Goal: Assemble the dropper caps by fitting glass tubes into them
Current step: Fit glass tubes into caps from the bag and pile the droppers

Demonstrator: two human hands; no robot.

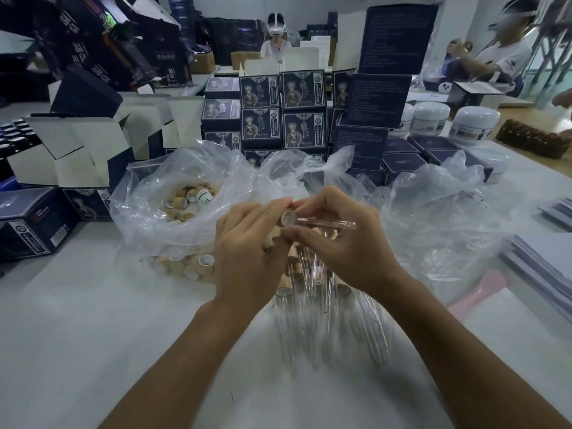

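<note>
Nearest the camera, finished droppers (322, 308) lie in a loose pile on the white table (93, 335), their glass stems pointing toward the person and their caps at the far end, partly under the wrists.

Above that pile the two hands meet. The left hand (247, 252) pinches a tan cap (288, 217) between thumb and forefinger, its open mouth facing right. The right hand (343, 243) pinches a glass tube (325, 222) close to the cap, and the tube's long axis runs nearly level, out to the right from the cap's mouth. Its near end sits at or just inside the mouth; how deep it has gone I cannot tell, since the fingertips cover the joint. The coming push looks to be straight along that axis, leftward into the cap, with the right hand doing the driving.

The left hand also seems to hold spare caps lower in its palm, though they are mostly hidden.

Just beyond, a clear plastic bag (148, 212) holds loose caps. A second crumpled bag (433, 218) lies to the right. Farther back stand stacked dark boxes (278, 116).
</note>
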